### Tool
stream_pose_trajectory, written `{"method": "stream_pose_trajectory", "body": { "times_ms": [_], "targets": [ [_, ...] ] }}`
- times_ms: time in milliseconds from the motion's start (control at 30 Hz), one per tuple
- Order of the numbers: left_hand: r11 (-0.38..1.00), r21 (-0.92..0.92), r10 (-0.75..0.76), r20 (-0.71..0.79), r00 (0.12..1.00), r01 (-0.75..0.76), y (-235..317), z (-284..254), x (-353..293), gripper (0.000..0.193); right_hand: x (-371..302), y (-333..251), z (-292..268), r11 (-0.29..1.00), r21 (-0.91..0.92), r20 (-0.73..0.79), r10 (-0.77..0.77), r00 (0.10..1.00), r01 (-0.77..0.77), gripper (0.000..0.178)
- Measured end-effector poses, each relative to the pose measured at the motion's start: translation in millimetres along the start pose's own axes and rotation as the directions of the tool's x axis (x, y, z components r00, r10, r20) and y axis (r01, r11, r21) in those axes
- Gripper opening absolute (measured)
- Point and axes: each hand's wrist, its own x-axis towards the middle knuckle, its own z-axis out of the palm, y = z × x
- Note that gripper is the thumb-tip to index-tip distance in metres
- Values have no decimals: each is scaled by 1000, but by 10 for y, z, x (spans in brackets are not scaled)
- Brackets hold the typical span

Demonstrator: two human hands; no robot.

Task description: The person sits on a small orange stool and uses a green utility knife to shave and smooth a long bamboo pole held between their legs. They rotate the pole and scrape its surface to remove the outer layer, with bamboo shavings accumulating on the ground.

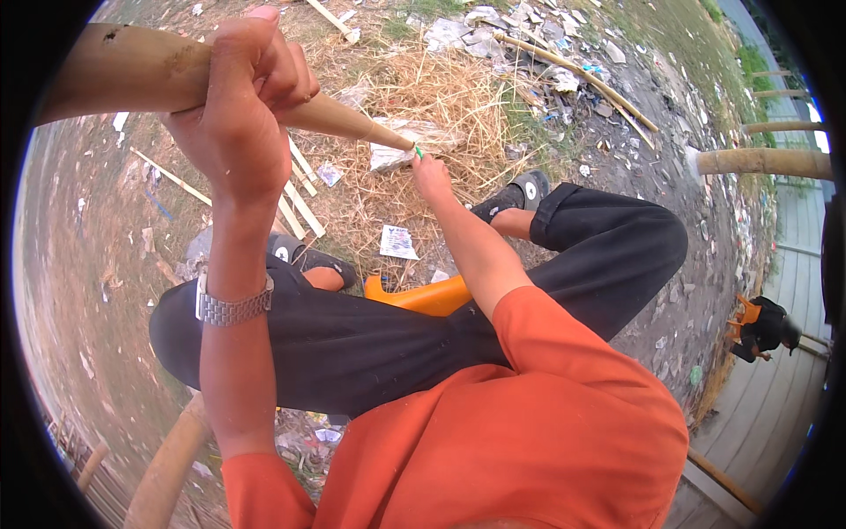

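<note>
The left hand (240, 110) has its fingers closed around a thick bamboo pole (326, 116), which points away from the person, with dry straw (463, 101) on the ground (352, 198) beyond it. The right hand (432, 176) is at the far end of this pole, where a small green thing (419, 152) shows; its fingers are partly hidden, so I cannot tell how far they open or what they hold.

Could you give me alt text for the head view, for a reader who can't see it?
A seated person's raised left hand grips a bamboo-like pole, while the right hand holds a small green object at its far end. Straw and litter lie on the ground ahead; at far right, another person is at an orange chair.
</note>
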Motion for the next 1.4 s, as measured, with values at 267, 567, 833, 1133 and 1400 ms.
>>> {"method": "stream_pose_trajectory", "body": {
  "times_ms": [267,567,833,1133,1400],
  "targets": [
    [999,44,23,-97,995,-19,9,-94,38,38,58,153,69,998,-59,40,4,999,-2,44],
    [999,6,-49,338,940,50,3,-288,167,35,-317,-26,-931,986,117,144,-135,980,118,41],
    [994,-51,-49,554,831,92,26,-310,180,31,-1338,-746,-1292,916,271,-17,-304,952,297,25],
    [990,-116,-1,587,809,85,-3,-443,221,31,-1176,-607,-993,927,232,-66,-287,956,294,24],
    [993,-67,-45,513,857,93,-21,-380,253,32,-983,-416,-787,949,234,-15,-216,976,213,25]
  ]
}}
